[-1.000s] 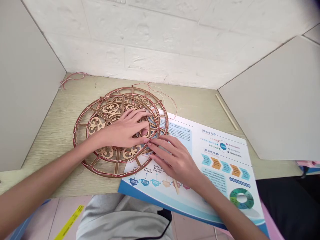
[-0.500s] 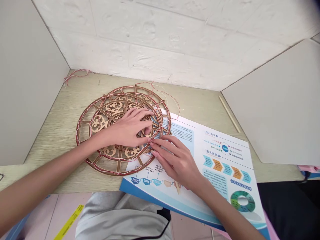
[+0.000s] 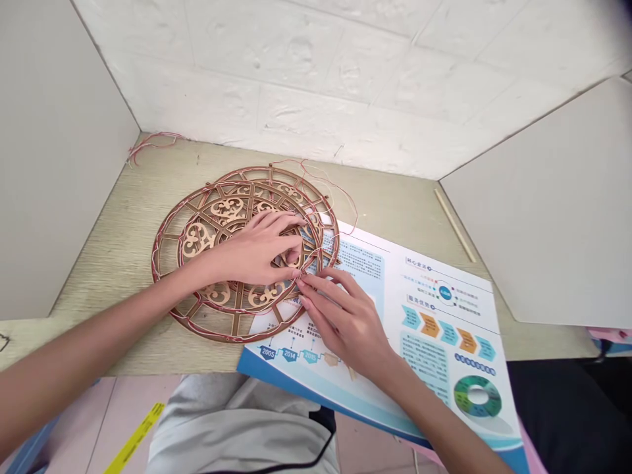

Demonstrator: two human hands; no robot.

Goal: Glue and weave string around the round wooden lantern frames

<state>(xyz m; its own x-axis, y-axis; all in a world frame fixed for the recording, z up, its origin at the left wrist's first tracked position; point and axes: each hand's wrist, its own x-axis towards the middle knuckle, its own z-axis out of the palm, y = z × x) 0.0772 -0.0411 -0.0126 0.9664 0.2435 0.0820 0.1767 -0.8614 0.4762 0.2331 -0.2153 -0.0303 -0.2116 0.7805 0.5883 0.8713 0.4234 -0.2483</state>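
Observation:
Two round openwork brown ornaments (image 3: 237,326) with scrolled heart-like inlays lie overlapping, one partly on top of the other. Thin red and white wires (image 3: 348,195) run along their rings and trail loose behind them. Across the upper ornament rests my left hand (image 3: 264,250), its fingers bent and its thumb tip at the right side of the ring. My right hand (image 3: 345,309) meets that thumb there, fingertips pressed together. Both hands pinch thin wire at the ring; the exact spot is mostly hidden by the fingers.
Under the ornaments' right side lies a printed white and blue sheet (image 3: 395,303), reaching past the table's front edge. A thin wooden stick (image 3: 454,225) lies at the right. More wires (image 3: 153,141) sit in the back left corner. Grey panels (image 3: 553,210) and a white wall (image 3: 296,85) enclose the table.
Both hands stay at the same spot on the ring, with only slight finger movement. The whole view has shifted a little.

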